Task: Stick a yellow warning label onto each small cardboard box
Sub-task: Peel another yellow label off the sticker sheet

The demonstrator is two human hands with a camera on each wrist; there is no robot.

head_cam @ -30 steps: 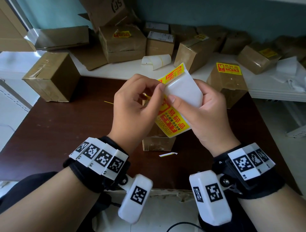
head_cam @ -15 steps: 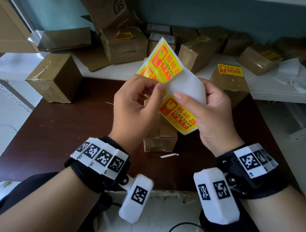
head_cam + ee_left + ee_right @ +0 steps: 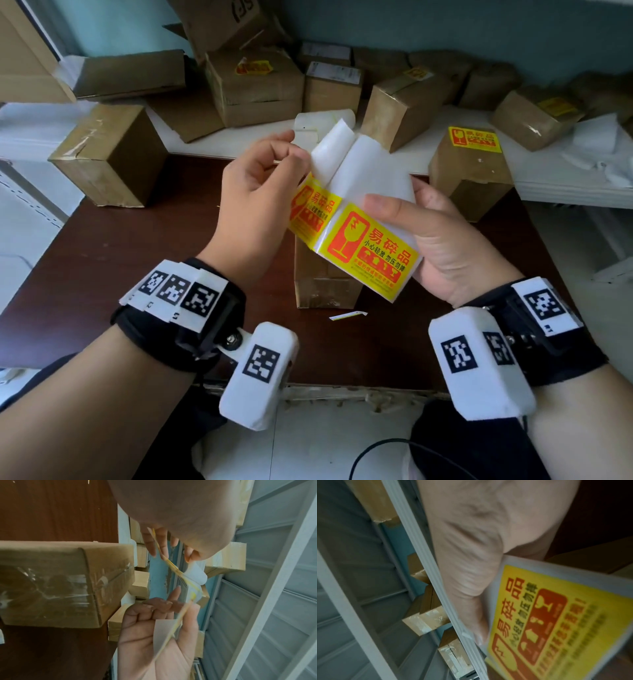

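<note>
I hold a strip of yellow warning labels [image 3: 371, 251] on white backing, above a small plain cardboard box [image 3: 325, 286] that stands on the dark table [image 3: 102, 246]. My left hand [image 3: 298, 154] pinches the strip's upper flap, which curls over with its white side up. My right hand [image 3: 394, 212] grips the lower part, thumb on top beside a yellow label. The left wrist view shows the strip [image 3: 173, 566] edge-on between the left hand [image 3: 171, 547] and right hand [image 3: 154, 642], with the box [image 3: 51, 581] alongside. In the right wrist view the label [image 3: 547, 622] lies beside my right hand [image 3: 471, 547].
A taped box [image 3: 109, 154] sits at the table's far left. A box bearing a yellow label [image 3: 474, 137] sits at the far right. Several more boxes and a roll of white backing [image 3: 325, 120] crowd the white shelf [image 3: 548, 185] behind. A paper scrap [image 3: 347, 315] lies near the front edge.
The strip's upper label, which stood up with its yellow face toward me, is now folded back with the white side showing. My hands have drawn slightly apart.
</note>
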